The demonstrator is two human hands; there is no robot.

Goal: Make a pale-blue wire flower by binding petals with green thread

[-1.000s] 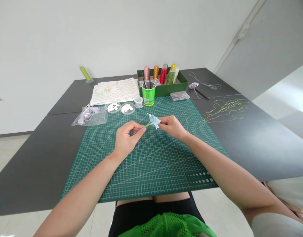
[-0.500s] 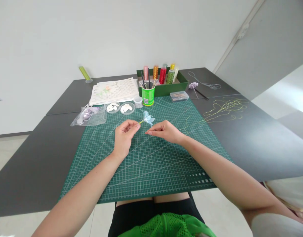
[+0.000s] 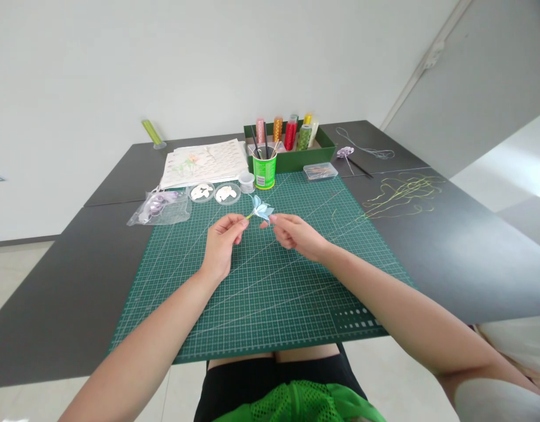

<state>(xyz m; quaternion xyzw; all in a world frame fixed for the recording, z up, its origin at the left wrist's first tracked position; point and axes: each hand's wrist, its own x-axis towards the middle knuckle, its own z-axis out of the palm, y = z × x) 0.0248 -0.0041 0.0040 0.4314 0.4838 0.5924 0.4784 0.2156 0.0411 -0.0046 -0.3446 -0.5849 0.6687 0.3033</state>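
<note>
A light-blue artificial flower (image 3: 262,208) with a thin green stem is held above the cutting mat. My left hand (image 3: 221,240) is closed, pinching the stem between thumb and fingertips. On the other side, my right hand (image 3: 296,234) has its thumb and forefinger at the tip of a lower petal, with the other fingers curled in. The petal tip is partly hidden by those fingers. Below both hands lies the green gridded cutting mat (image 3: 252,305).
Behind the flower stand a green cup (image 3: 264,173) of tools and a green box (image 3: 303,158) of thread spools. Two dishes of white pieces (image 3: 226,193), a plastic bag (image 3: 160,208) and paper sheets (image 3: 204,161) lie left. Loose yellow-green threads (image 3: 397,196) lie right.
My right hand has risen toward the flower, its fingertips moving from below the petals to a petal's tip. The flower has shifted slightly left; my left hand keeps its pinch on the stem.
</note>
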